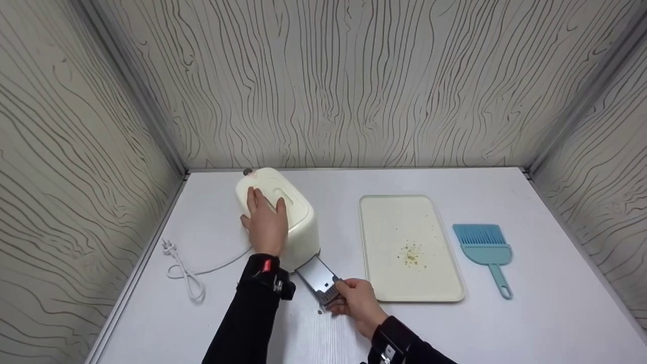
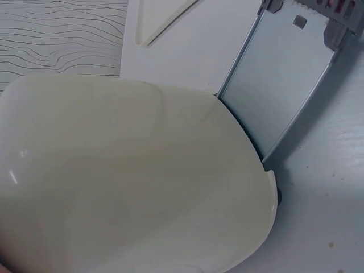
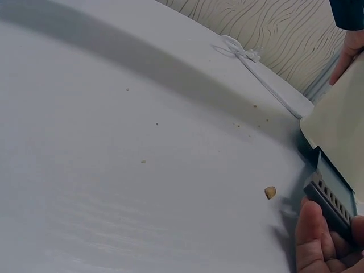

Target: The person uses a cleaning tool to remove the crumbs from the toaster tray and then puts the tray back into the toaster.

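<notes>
A cream toaster (image 1: 303, 242) with a lid on top stands left of centre on the table. My left hand (image 1: 268, 227) rests on the lid with its fingers spread. From the toaster's near end sticks out a metal crumb tray (image 1: 317, 275), its inner part hidden inside the body. My right hand (image 1: 361, 306) pinches the tray's grey slotted handle (image 3: 330, 202) between thumb and fingers. In the left wrist view the flat metal of the crumb tray (image 2: 278, 68) shows between toaster and handle. A brown crumb (image 3: 270, 192) lies on the table near the right hand.
Right of the toaster lies a cream rectangular tray (image 1: 394, 217) with crumbs (image 1: 412, 255) on it. A blue brush (image 1: 488, 254) lies farther right. The toaster's white cord and plug (image 1: 189, 283) lie at the left. Patterned walls enclose the back and sides.
</notes>
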`<state>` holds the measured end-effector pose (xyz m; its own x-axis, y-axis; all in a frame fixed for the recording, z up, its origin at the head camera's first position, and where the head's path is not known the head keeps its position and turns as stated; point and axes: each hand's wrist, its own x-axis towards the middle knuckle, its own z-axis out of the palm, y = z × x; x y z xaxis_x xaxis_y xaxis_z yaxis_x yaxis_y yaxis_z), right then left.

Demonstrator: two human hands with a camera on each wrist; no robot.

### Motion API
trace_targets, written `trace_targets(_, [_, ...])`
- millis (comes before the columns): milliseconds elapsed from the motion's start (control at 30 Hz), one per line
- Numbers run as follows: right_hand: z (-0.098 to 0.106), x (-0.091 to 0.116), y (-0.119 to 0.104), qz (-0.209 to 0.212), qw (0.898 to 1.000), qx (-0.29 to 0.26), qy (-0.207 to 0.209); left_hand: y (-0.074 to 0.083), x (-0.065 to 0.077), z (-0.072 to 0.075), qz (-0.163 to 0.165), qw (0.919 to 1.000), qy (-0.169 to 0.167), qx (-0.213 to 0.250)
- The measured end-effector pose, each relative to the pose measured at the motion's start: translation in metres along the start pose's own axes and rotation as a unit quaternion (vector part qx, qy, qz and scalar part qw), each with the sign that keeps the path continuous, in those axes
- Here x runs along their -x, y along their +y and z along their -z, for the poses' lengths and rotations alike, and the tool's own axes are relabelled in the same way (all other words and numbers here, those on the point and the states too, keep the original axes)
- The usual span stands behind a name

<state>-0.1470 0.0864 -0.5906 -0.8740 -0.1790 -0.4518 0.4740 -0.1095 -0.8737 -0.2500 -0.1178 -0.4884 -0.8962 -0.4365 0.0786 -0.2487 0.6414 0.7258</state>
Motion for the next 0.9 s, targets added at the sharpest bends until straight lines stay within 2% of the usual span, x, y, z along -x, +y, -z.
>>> trace_targets(633, [-0.012,-0.007,-0.001,0.017,1.000,-0.011,0.006,-0.001,-0.001,0.001,0.011,0.9999,-0.009,0.005])
trace_targets(900, [-0.015,-0.009,0.000,0.014,1.000,-0.014,0.012,-0.001,0.000,0.001,0.004,1.0000,-0.006,0.007])
